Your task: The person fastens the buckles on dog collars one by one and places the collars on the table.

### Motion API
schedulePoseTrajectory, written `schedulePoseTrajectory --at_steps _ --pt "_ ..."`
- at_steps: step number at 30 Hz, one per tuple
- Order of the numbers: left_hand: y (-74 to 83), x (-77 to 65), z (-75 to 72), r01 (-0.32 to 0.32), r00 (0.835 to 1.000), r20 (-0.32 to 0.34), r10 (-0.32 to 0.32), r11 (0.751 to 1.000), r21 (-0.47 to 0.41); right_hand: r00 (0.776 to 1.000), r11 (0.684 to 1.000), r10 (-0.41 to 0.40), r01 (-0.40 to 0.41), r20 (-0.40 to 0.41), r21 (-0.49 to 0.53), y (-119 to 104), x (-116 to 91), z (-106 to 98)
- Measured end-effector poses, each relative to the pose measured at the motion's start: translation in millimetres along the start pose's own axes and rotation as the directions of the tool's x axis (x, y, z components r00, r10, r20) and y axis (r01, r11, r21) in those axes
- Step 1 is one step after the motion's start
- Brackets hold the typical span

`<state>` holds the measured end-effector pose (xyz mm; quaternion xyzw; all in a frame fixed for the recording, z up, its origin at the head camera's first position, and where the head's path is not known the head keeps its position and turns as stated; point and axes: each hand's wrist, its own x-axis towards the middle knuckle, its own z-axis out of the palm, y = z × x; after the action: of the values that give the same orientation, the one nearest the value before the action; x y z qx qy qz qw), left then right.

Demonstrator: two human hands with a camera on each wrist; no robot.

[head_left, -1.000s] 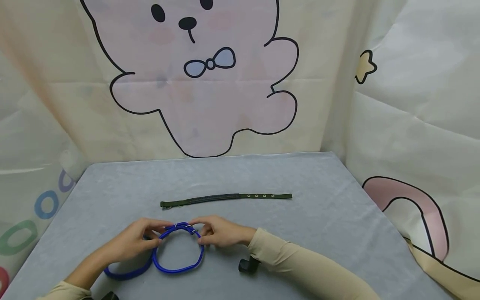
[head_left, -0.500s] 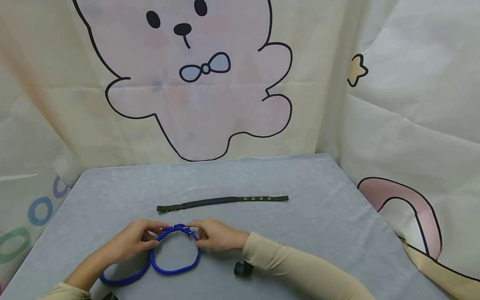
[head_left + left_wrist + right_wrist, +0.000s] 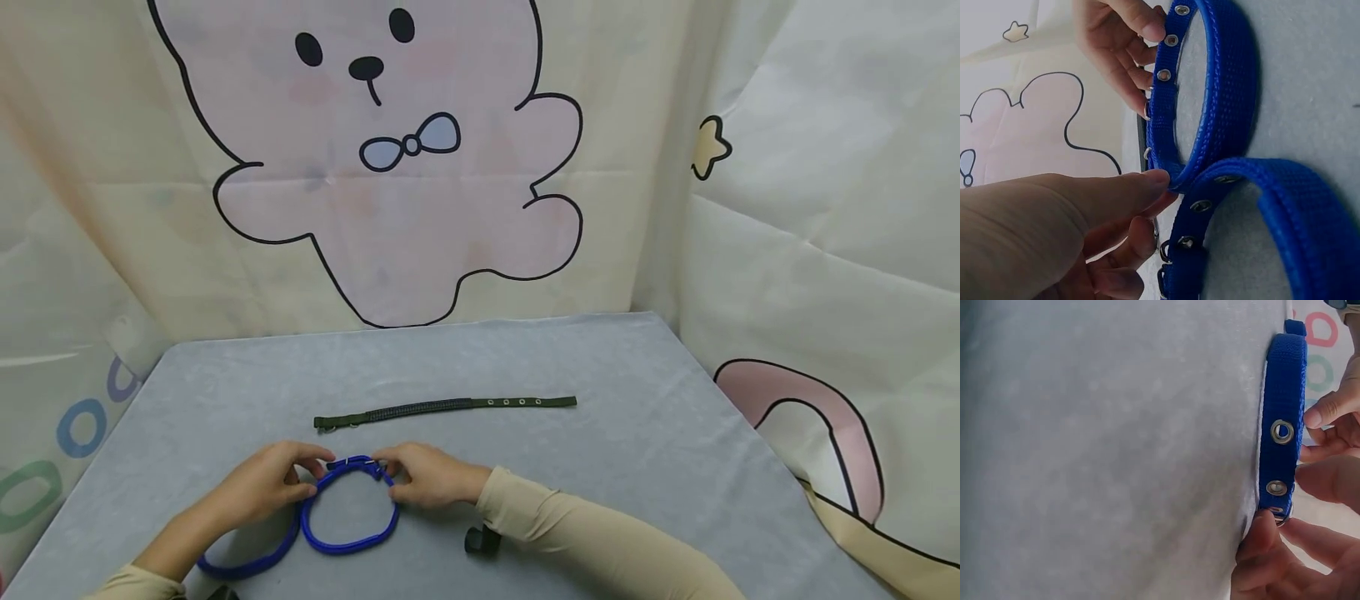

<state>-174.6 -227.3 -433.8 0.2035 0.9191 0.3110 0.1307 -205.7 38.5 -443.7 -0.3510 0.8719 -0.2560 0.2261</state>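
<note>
A blue collar [image 3: 341, 548] with metal eyelets is buckled into a loop and stands on its edge on the table. My left hand [image 3: 262, 479] pinches its left side between thumb and fingers. The right hand [image 3: 435, 475] holds the opposite side, by the buckle. Close up in the right wrist view, the strap [image 3: 1283, 387] shows two eyelets, with right-hand fingertips at its lower end. A second looped blue collar [image 3: 1297, 219] touches the first on the left; in the head view my left hand and forearm partly cover it.
Behind the hands, a green collar [image 3: 442, 407] with a dark padded middle and several eyelets lies stretched flat across the grey table [image 3: 637, 433]. A black wrist device [image 3: 482, 540] hangs under the right sleeve. Printed cloth curtains [image 3: 480, 217] enclose the back and sides.
The head view has shifted slightly, so the scene sits a little lower and further left. Both hands stay at nearly the same spots on the blue collar, with slight finger movement.
</note>
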Motion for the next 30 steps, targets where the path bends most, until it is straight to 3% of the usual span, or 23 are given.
schedulePoseTrajectory --at_steps 5,11,17,23,30 --pt "-1.1 -0.6 0.8 0.01 1.0 0.01 -0.01 1.0 -0.018 1.0 0.998 -0.004 0.005 -0.02 0.058 4 -2 2" --pt "10.9 3.1 -2.8 0.076 0.996 -0.04 -0.076 0.997 -0.005 1.0 0.984 -0.008 0.013 -0.03 0.178 10 -6 -1" --pt "22.3 8.9 0.3 0.068 0.996 -0.064 -0.066 0.997 0.039 0.998 0.987 -0.008 0.017 -0.062 0.159 16 -11 -6" --pt "29.1 12.6 0.1 0.087 0.992 -0.091 -0.084 0.996 0.026 0.995 0.985 -0.002 0.018 -0.098 0.171 20 -17 -13" --pt "36.3 21.4 0.2 0.064 0.994 -0.095 -0.061 0.998 0.028 0.99 0.978 -0.019 0.047 -0.139 0.203 23 -25 -24"
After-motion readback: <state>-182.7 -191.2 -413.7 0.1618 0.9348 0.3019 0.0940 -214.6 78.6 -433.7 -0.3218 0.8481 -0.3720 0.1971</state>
